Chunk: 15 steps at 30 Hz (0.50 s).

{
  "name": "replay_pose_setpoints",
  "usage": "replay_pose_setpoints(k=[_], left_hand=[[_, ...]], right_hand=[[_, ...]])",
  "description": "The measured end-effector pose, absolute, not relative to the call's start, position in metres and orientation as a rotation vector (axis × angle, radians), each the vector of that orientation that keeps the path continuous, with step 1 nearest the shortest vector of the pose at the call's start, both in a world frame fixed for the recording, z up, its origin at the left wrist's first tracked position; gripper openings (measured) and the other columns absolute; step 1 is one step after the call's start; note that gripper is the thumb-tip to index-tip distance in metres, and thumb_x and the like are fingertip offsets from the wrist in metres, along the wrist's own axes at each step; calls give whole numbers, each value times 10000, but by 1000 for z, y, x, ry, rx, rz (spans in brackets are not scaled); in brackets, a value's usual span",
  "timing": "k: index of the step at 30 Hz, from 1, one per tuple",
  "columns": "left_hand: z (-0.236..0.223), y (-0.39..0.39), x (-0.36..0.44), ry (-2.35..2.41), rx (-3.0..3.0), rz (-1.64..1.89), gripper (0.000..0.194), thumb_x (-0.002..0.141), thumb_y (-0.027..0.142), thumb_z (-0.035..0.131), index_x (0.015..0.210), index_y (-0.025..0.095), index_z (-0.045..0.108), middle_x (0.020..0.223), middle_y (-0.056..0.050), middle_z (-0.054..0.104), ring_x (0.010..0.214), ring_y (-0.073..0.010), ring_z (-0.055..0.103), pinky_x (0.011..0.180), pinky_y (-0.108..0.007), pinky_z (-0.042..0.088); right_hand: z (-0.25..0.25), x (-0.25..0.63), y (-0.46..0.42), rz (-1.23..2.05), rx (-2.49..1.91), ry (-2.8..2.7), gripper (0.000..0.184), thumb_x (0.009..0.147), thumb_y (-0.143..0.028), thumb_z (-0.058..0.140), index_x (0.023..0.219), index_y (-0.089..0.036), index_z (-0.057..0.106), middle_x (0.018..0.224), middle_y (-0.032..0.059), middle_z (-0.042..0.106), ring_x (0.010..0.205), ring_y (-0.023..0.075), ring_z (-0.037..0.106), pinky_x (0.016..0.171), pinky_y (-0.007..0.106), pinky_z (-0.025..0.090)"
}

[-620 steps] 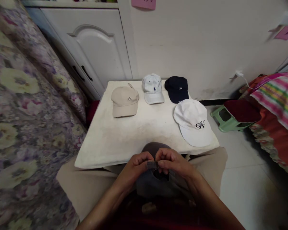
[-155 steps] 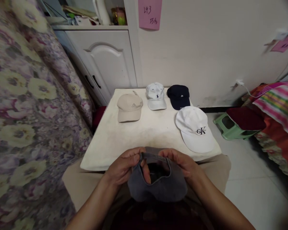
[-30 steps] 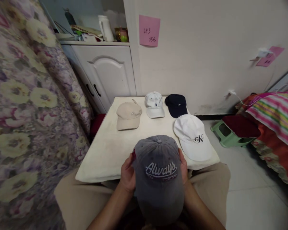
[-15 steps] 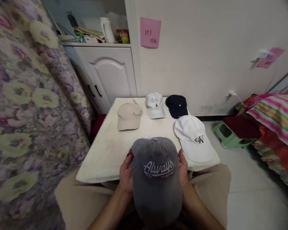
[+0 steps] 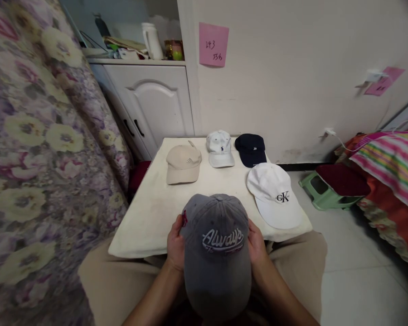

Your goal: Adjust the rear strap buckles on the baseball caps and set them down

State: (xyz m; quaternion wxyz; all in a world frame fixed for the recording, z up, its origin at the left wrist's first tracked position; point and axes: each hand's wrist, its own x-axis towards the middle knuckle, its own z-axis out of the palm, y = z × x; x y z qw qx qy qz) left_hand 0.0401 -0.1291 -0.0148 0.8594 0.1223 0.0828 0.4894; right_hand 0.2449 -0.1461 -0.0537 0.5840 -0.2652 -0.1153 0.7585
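Note:
I hold a faded grey cap (image 5: 216, 253) with "Always" stitched in white on its front, brim toward me, over the near edge of the small white table (image 5: 156, 213). My left hand (image 5: 175, 244) grips its left side. On the cap's right side my right hand (image 5: 256, 246) is closed on it. Further back on the table lie a beige cap (image 5: 182, 163), a pale white cap (image 5: 219, 148), a navy cap (image 5: 250, 149) and a white cap (image 5: 272, 194) with black letters.
A flowered cover (image 5: 37, 149) fills the left. A white cupboard (image 5: 149, 104) with a jug on top stands behind the table. A pink note (image 5: 213, 44) is stuck on the wall. A green stool (image 5: 321, 188) and striped bedding (image 5: 391, 163) are at the right.
Earlier I held the grey cap's back strap at my lap. The cap now faces front up. Over the last second it has sunk slightly and shifted left.

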Motion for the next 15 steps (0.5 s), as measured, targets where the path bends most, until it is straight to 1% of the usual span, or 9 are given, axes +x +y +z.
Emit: replay_pose_setpoints(k=[3,6,10,11,13,15], left_hand=[[-16,-130,39,158,250,1026,628,1032,368,199,1024,195,803,1020,-78,800,1195,-260,650,1124,-390,398],[-20,-130,38,169,240,1034,585,1025,374,239,1059,200,796,1059,-76,793,1208,-270,641,1130,-402,391],[-20,-131,38,197,246,1006,567,1009,365,273,999,172,806,1041,-87,796,1230,-290,625,1125,-424,398],[-18,-132,38,208,244,1009,555,1005,358,285,986,171,807,1027,-87,799,1227,-294,628,1123,-430,401],[-14,-133,40,237,236,1013,511,1000,336,318,993,180,805,1001,-78,805,1214,-293,638,1122,-438,404],[-10,-134,43,274,241,998,464,990,301,355,978,182,804,973,-74,809,1195,-292,652,1117,-439,412]], right_hand=[[-47,241,-145,1710,-656,-333,244,847,-408,655,1008,-248,743,1084,33,783,1095,280,679,953,459,554],[-34,238,-151,1659,-675,-369,244,854,-405,649,1023,-255,740,1093,34,778,1097,283,673,960,448,546],[-26,238,-158,1514,-732,-421,241,801,-291,714,1039,-258,739,1024,20,788,1114,271,656,985,409,526],[-26,239,-157,1507,-739,-429,239,800,-299,715,1034,-255,741,1003,22,790,1105,272,658,983,416,524],[-27,241,-154,1562,-728,-433,234,827,-383,678,998,-240,747,961,38,795,1076,284,668,962,456,532],[-28,243,-149,1650,-697,-419,286,851,-460,624,967,-230,750,936,55,798,1055,296,677,935,489,541]])
